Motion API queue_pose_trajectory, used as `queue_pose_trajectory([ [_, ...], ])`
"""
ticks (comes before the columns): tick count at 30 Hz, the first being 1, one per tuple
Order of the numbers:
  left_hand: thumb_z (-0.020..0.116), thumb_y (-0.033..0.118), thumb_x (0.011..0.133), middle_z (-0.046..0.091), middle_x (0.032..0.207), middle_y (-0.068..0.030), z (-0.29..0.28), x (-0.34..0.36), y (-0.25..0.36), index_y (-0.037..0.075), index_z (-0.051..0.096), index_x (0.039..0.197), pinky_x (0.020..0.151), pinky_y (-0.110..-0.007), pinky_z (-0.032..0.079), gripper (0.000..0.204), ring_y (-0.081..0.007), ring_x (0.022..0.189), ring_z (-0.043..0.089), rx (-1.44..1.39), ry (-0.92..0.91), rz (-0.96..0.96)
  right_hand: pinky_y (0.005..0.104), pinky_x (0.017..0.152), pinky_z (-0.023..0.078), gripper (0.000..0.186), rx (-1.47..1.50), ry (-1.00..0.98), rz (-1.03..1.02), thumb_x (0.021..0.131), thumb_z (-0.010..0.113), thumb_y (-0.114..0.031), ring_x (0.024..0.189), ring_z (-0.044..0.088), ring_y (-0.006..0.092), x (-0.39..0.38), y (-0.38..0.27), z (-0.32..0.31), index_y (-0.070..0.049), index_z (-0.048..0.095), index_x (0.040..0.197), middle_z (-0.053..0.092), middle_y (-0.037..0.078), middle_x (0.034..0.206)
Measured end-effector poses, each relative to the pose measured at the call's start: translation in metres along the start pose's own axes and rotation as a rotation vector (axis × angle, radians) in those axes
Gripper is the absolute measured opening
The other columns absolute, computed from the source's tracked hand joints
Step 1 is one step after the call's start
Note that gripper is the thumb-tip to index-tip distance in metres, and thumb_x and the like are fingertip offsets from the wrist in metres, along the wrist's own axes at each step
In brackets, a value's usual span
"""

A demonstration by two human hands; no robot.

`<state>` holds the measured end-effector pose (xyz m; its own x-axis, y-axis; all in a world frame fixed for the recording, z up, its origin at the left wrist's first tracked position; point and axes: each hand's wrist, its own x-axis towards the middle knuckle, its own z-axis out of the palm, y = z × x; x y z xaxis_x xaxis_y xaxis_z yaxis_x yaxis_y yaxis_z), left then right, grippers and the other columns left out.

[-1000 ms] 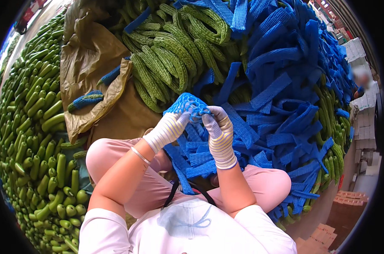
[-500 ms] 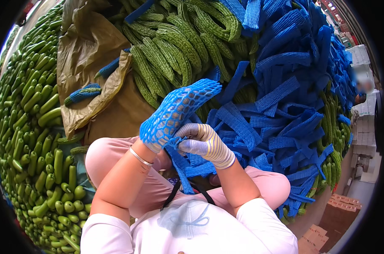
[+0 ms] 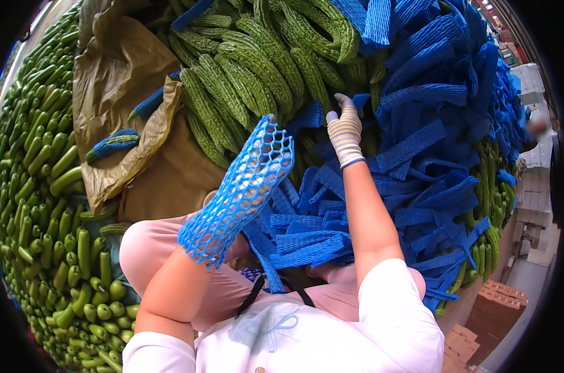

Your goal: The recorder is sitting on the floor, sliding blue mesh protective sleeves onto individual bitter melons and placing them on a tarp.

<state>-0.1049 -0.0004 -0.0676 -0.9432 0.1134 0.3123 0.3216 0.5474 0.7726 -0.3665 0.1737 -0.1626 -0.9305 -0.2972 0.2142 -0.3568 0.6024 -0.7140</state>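
Observation:
A blue foam net sleeve (image 3: 232, 193) is stretched over my left hand (image 3: 247, 180) down to the wrist. Through the mesh the gloved fingers show stretched out, a fingertip at the net's far end. My right hand (image 3: 345, 132), in a striped knit glove, reaches forward with thumb and fingers apart and nothing seen between them. It is nearest to the lower end of a bitter melon (image 3: 312, 78) in the green heap; whether it touches one I cannot tell. Blue foam net sleeves (image 3: 419, 146) lie piled to its right.
Bitter melons (image 3: 244, 74) are heaped in front of me. Brown sheeting (image 3: 123, 81) lies at the left, with two sleeved bitter melons (image 3: 114, 146) on it. Smooth green gourds (image 3: 51, 236) cover the far left. Cardboard boxes (image 3: 496, 317) and white crates (image 3: 537, 186) stand right.
My right hand has left the sleeve's edge at my left wrist and moved forward to the bitter melons, its fingers opening. My left hand, inside the sleeve, has shifted slightly left and toward me.

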Motion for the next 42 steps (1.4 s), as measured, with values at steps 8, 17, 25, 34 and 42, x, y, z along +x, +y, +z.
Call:
queue_pose_trajectory([
  [8, 0.073, 0.020, 0.076, 0.031, 0.147, -0.0203, 0.025, 0.034, 0.011, 0.003, 0.028, 0.145, 0.113, -0.039, 0.025, 0.085, -0.0345, 0.138, 0.027, -0.022, 0.009, -0.050, 0.0393, 0.094, 0.045, 0.066, -0.301, -0.372, 0.210, 0.070, 0.075, -0.029, 0.104, 0.060, 0.0321, 0.009, -0.019, -0.004, -0.002, 0.051, 0.125, 0.063, 0.018, 0.110],
  [17, 0.078, 0.022, 0.072, 0.030, 0.147, -0.0209, 0.045, 0.034, 0.025, 0.004, 0.027, 0.145, 0.113, -0.039, 0.025, 0.091, -0.0349, 0.139, 0.025, -0.134, -0.017, -0.077, 0.0385, 0.099, 0.043, 0.037, 1.360, -0.429, 0.228, 0.086, 0.067, -0.014, 0.110, 0.057, 0.0256, -0.097, -0.090, -0.093, -0.001, 0.053, 0.118, 0.060, 0.018, 0.115],
  [25, 0.070, 0.016, 0.078, 0.044, 0.138, -0.0181, 0.040, 0.035, 0.042, 0.003, 0.040, 0.137, 0.105, -0.038, 0.038, 0.067, -0.0310, 0.127, 0.044, -0.002, -0.023, 0.033, 0.0368, 0.103, 0.039, 0.041, 1.662, -0.395, 0.650, 0.088, 0.065, -0.027, 0.114, 0.054, 0.0191, -0.165, -0.114, -0.091, -0.005, 0.053, 0.122, 0.059, 0.007, 0.118],
  [34, 0.063, 0.011, 0.086, 0.065, 0.099, -0.0046, 0.062, -0.001, 0.029, -0.003, 0.046, 0.127, 0.098, -0.034, 0.042, 0.046, -0.0135, 0.087, 0.062, -1.256, 0.064, -0.472, 0.0214, 0.081, 0.045, 0.027, 1.045, -0.439, 0.413, 0.088, 0.068, -0.028, 0.084, 0.056, 0.0056, -0.206, -0.119, -0.091, -0.004, 0.066, 0.102, 0.065, -0.001, 0.091],
  [42, 0.058, 0.009, 0.089, 0.065, 0.111, -0.0056, 0.071, -0.028, 0.041, 0.000, 0.051, 0.122, 0.093, -0.034, 0.046, 0.035, -0.0211, 0.093, 0.063, -0.248, 0.028, -0.027, 0.0158, 0.058, 0.044, 0.017, 1.099, -0.050, 0.453, 0.084, 0.072, -0.018, 0.065, 0.054, 0.0015, -0.189, -0.104, -0.089, -0.007, 0.065, 0.094, 0.063, -0.004, 0.078],
])
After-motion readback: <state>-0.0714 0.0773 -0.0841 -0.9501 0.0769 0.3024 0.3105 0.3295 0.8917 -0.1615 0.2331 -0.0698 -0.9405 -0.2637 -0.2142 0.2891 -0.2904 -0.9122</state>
